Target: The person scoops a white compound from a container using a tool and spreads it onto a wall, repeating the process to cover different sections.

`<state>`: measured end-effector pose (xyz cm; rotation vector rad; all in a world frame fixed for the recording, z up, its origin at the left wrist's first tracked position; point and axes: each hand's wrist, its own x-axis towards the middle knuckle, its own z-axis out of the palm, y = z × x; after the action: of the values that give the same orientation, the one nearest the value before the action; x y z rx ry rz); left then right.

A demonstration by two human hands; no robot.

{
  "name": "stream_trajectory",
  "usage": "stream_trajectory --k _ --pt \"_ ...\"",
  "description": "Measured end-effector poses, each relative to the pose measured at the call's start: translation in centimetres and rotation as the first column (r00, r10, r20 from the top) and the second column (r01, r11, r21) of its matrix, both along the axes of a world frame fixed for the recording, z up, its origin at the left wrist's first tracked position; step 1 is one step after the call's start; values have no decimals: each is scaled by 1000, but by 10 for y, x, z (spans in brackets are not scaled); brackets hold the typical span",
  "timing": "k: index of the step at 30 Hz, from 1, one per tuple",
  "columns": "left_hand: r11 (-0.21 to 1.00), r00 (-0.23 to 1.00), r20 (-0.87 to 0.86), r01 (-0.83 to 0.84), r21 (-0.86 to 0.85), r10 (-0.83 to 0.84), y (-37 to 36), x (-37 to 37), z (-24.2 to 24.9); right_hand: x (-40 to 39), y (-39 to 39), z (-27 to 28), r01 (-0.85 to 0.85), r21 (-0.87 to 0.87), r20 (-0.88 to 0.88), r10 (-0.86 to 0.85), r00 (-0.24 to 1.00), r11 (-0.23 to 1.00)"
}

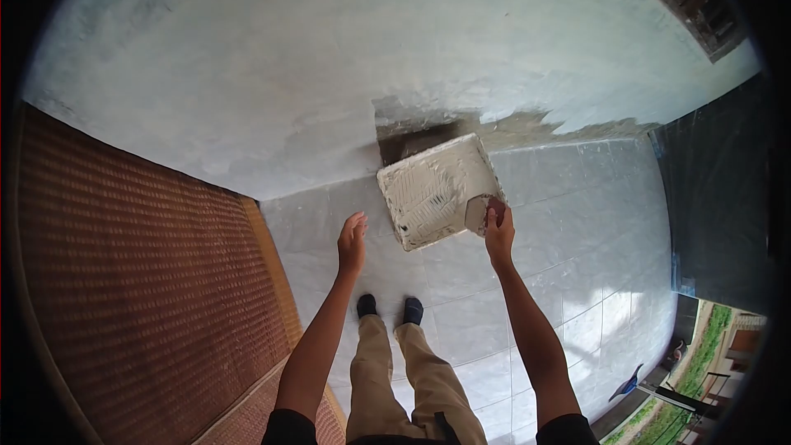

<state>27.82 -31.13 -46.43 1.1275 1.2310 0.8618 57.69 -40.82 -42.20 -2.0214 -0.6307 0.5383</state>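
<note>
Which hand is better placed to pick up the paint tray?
Right. The right hand already touches the near right corner of the paint tray on the tiled floor. The left hand is open, empty, and clear of the tray's left edge.

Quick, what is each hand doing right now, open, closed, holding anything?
Left hand: open, holding nothing, above the grey tiled floor.
Right hand: closed on the edge of the white rectangular paint-smeared tray.
</note>
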Motion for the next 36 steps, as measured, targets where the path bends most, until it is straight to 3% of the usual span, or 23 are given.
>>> stream_trajectory --k 2,4,5,7,15,18,24,30,36 --pt "999 1000 1 0 -48 0 -7 2 -24 2 7 -11 -20 -35 31 21 999 999" --pt "996 1000 4 -4 -94 4 -14 6 -47 7 17 -28 -79 -63 234 92 968 995" --pt "994 1000 7 2 -108 -1 -16 8 -58 10 23 -41 -82 -76 228 98 969 994" --pt "990 1000 2 12 -143 -12 -21 13 -78 17 30 -69 -133 7 437 117 892 991" --pt "983 994 -34 99 -155 -105 -33 32 -152 31 58 -125 -305 -137 475 333 815 942" --pt "993 995 -98 13 -114 -25 -40 48 -167 32 66 -135 -380 -180 533 414 738 908" --pt "953 998 19 60 -298 -57 -46 60 -163 30 73 -144 -396 -291 582 489 650 871" --pt "941 988 151 67 -333 -17 -51 66 -162 23 77 -151 -411 -294 558 504 660 863" --pt "919 990 141 80 -386 -28 -50 65 -161 3 66 -154 -418 -297 612 507 607 858"
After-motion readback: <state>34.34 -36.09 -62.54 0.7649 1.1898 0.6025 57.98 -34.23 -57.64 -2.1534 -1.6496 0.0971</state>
